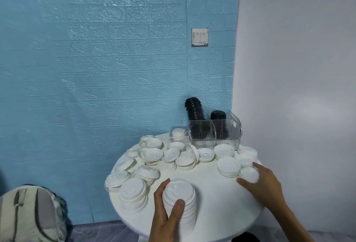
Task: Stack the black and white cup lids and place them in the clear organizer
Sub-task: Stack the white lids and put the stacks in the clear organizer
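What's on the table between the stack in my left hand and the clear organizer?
Head view: bare tabletop first, then loose white lids, before the clear organizer. The left hand grips the stack.

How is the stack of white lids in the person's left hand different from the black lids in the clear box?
The white lid stack is gripped by the left hand at the table's near edge; the taller black lid stack stands untouched in the clear organizer at the far side, leaning and rising above its rim. Both are nested cup lids.
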Demonstrator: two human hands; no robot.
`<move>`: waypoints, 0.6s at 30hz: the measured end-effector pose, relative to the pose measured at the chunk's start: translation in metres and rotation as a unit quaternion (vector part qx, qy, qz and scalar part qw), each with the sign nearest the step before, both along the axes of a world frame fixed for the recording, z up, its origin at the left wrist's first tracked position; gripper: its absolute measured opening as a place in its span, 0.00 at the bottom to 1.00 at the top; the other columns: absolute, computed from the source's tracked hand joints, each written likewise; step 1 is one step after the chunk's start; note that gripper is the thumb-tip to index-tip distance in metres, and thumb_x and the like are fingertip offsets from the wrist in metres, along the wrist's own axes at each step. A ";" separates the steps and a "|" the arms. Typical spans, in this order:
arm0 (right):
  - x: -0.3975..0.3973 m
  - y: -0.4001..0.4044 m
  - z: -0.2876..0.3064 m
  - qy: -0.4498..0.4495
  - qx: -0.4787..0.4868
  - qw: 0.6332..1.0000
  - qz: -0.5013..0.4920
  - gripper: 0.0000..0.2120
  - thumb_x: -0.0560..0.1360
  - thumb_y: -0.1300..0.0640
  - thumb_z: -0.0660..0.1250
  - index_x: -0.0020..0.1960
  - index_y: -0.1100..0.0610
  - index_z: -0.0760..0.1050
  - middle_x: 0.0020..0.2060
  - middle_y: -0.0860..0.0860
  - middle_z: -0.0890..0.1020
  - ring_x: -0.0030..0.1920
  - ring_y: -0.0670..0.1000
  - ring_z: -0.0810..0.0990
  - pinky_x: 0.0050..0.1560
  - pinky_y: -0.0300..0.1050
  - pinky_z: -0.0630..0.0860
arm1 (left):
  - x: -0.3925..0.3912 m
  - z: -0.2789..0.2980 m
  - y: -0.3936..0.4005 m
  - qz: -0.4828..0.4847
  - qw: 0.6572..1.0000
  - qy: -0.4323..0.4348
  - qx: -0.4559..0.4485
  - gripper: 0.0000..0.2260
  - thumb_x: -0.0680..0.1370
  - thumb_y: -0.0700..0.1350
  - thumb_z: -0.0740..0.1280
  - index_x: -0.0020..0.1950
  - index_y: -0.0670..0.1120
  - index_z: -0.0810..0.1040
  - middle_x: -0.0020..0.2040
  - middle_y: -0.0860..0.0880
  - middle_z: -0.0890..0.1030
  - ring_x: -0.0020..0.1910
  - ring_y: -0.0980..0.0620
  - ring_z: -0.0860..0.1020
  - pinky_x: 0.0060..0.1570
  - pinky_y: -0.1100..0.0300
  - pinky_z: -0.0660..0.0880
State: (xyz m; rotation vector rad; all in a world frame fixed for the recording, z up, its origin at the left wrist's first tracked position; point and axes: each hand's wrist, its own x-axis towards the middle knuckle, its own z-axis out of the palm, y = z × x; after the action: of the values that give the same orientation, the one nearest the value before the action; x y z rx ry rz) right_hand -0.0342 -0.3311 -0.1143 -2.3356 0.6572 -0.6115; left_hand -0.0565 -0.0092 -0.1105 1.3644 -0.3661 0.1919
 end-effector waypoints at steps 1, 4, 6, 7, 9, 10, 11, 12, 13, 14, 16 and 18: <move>-0.001 -0.001 0.001 0.011 -0.006 1.000 -0.001 0.44 0.62 0.34 0.78 0.73 0.50 0.71 0.67 0.54 0.78 0.68 0.57 0.75 0.66 0.53 0.70 | 0.000 -0.001 0.000 0.001 1.000 0.002 0.001 0.34 0.61 0.58 0.72 0.65 0.52 0.72 0.60 0.68 0.80 0.58 0.71 0.77 0.54 0.78 0.68; -0.006 -0.001 0.005 0.017 -0.009 1.000 0.003 0.43 0.62 0.36 0.80 0.72 0.50 0.72 0.64 0.53 0.80 0.65 0.58 0.77 0.65 0.53 0.71 | 0.001 -0.003 0.001 0.002 1.000 0.004 0.006 0.35 0.61 0.58 0.72 0.66 0.51 0.72 0.59 0.66 0.82 0.59 0.71 0.77 0.55 0.78 0.68; -0.013 0.004 0.008 -0.009 0.009 1.000 0.009 0.41 0.61 0.39 0.81 0.70 0.50 0.73 0.64 0.53 0.81 0.64 0.58 0.78 0.64 0.53 0.72 | 0.002 -0.003 0.001 0.002 1.000 0.002 0.011 0.35 0.61 0.59 0.72 0.66 0.50 0.72 0.59 0.66 0.82 0.59 0.71 0.77 0.55 0.78 0.68; -0.018 0.008 0.010 -0.023 0.021 0.999 0.010 0.41 0.61 0.40 0.82 0.70 0.50 0.74 0.64 0.53 0.81 0.64 0.58 0.78 0.64 0.53 0.72 | 0.001 -0.002 0.001 0.001 1.000 0.002 0.015 0.35 0.61 0.59 0.72 0.66 0.51 0.71 0.59 0.68 0.81 0.59 0.72 0.76 0.55 0.79 0.67; -0.027 0.018 0.015 -0.052 0.037 0.998 0.019 0.39 0.60 0.42 0.83 0.68 0.49 0.76 0.64 0.50 0.81 0.65 0.57 0.78 0.65 0.52 0.73 | 0.000 -0.001 0.001 0.000 1.000 0.000 0.017 0.35 0.61 0.60 0.72 0.67 0.51 0.71 0.59 0.73 0.79 0.60 0.73 0.75 0.55 0.79 0.67; -0.031 0.024 0.019 -0.069 0.042 0.996 0.025 0.39 0.60 0.43 0.84 0.68 0.49 0.77 0.64 0.49 0.81 0.65 0.56 0.78 0.65 0.53 0.73 | 0.000 -0.001 0.001 0.001 1.000 0.000 0.017 0.35 0.61 0.60 0.72 0.67 0.51 0.71 0.58 0.73 0.79 0.60 0.73 0.75 0.55 0.79 0.67; -0.034 0.031 0.024 -0.087 0.046 0.995 0.034 0.38 0.60 0.43 0.84 0.67 0.48 0.77 0.64 0.48 0.81 0.65 0.55 0.78 0.65 0.53 0.73 | 0.000 -0.001 0.001 0.000 1.000 0.000 0.016 0.36 0.61 0.60 0.72 0.67 0.51 0.71 0.58 0.74 0.78 0.60 0.74 0.75 0.55 0.79 0.67; -0.037 0.039 0.030 -0.105 0.054 0.992 0.045 0.37 0.59 0.44 0.85 0.66 0.48 0.78 0.63 0.47 0.82 0.64 0.54 0.78 0.65 0.52 0.73 | -0.001 0.000 0.001 0.000 1.000 0.000 0.015 0.35 0.61 0.60 0.72 0.67 0.52 0.70 0.58 0.74 0.78 0.59 0.74 0.75 0.55 0.80 0.66; -0.039 0.048 0.037 -0.122 0.063 0.989 0.062 0.37 0.59 0.46 0.85 0.66 0.48 0.78 0.62 0.46 0.82 0.62 0.52 0.79 0.64 0.50 0.73 | -0.001 0.000 0.000 0.000 1.000 0.000 0.013 0.35 0.61 0.60 0.72 0.67 0.52 0.70 0.58 0.74 0.78 0.59 0.74 0.75 0.55 0.80 0.66; -0.042 0.059 0.046 -0.138 0.076 0.984 0.086 0.36 0.59 0.47 0.85 0.65 0.48 0.79 0.61 0.45 0.82 0.61 0.50 0.79 0.63 0.46 0.72 | -0.002 0.001 0.001 0.001 1.000 0.001 0.012 0.36 0.61 0.60 0.72 0.67 0.52 0.70 0.58 0.74 0.78 0.59 0.74 0.75 0.54 0.80 0.66; -0.046 0.085 0.064 -0.161 0.107 0.970 0.149 0.35 0.59 0.50 0.86 0.64 0.49 0.79 0.59 0.42 0.82 0.60 0.46 0.79 0.63 0.41 0.71 | -0.002 0.001 0.001 0.002 1.000 0.001 0.012 0.36 0.61 0.60 0.72 0.67 0.52 0.71 0.58 0.74 0.78 0.59 0.74 0.75 0.54 0.80 0.66; -0.045 0.113 0.078 -0.167 0.130 0.950 0.230 0.36 0.57 0.46 0.86 0.63 0.48 0.80 0.58 0.40 0.83 0.59 0.42 0.80 0.64 0.39 0.72 | -0.004 0.001 0.001 0.003 1.000 0.000 0.010 0.35 0.61 0.60 0.72 0.66 0.54 0.71 0.59 0.73 0.78 0.59 0.74 0.75 0.54 0.80 0.66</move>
State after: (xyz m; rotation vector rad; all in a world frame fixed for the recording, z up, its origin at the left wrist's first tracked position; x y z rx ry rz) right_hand -0.0795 -0.2179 -0.0361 -1.9740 0.0250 -0.6355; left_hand -0.0602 -0.0083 -0.1092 1.3847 -0.3646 0.1949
